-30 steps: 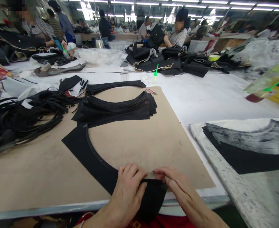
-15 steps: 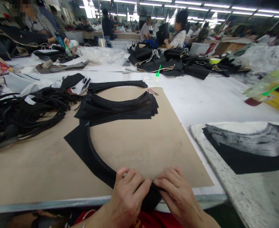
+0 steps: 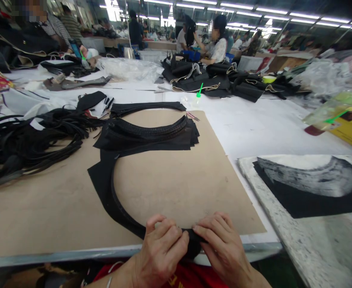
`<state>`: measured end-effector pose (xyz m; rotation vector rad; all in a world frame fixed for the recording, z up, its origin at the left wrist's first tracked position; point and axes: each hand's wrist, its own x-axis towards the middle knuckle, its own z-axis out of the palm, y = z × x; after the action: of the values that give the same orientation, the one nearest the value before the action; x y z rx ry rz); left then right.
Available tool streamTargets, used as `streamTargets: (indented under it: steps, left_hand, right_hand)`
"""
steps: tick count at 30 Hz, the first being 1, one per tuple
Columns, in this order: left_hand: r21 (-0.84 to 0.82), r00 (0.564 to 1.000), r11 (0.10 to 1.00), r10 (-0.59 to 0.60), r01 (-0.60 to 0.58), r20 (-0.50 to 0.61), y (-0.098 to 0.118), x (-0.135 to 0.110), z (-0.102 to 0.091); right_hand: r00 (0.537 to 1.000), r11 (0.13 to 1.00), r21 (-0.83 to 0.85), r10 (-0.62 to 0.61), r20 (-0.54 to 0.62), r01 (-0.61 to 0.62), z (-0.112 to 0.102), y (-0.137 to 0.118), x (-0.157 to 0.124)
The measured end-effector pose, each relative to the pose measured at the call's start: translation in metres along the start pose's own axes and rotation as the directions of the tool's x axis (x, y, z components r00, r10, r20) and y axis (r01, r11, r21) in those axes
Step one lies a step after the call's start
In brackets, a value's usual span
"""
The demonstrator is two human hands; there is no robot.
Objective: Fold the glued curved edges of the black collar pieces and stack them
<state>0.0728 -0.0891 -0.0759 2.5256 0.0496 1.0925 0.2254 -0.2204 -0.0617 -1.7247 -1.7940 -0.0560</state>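
- The black curved piece (image 3: pixel 105 192) lies partly on the brown sheet (image 3: pixel 170 184), its near end at the edge of the bench (image 3: pixel 74 256) — probably so both hands can get above and below it.
- Left hand (image 3: pixel 164 250) and right hand (image 3: pixel 224 244) pinch its inner rim with curled fingers; a short stretch of black shows between them, perhaps kept taut that way.
- Beyond, the stack of black pieces (image 3: pixel 146 140) sits well apart from the fingers, presumably to leave working room.

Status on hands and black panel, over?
Left hand, right hand: both pinching curved black panel. Panel's near end at table edge. Stacked black pieces by its far end.
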Motion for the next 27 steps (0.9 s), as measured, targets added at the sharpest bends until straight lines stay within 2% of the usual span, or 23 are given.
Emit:
streamTargets:
  steps: [7,14,21,27]
  left_hand:
    - [0.009,0.998,0.998,-0.067,0.067,0.016,0.002,0.000,0.000]
    - [-0.010,0.992,0.992,-0.123,0.124,0.028,0.003,0.007,-0.002]
    - [-0.043,0.984,0.984,-0.170,0.172,0.054,0.004,0.013,-0.003]
    - [-0.002,0.991,0.992,-0.126,0.127,0.047,0.003,0.008,-0.002]
  right_hand:
    - [0.999,0.999,-0.040,-0.023,0.029,0.024,-0.005,-0.007,0.008]
    - [1.000,0.999,-0.038,-0.029,0.007,0.029,-0.006,-0.007,0.011]
    - [0.998,0.997,0.079,-0.018,0.057,0.013,-0.008,-0.005,0.015]
    - [0.997,0.994,0.110,0.020,0.078,-0.029,-0.011,-0.001,0.013]
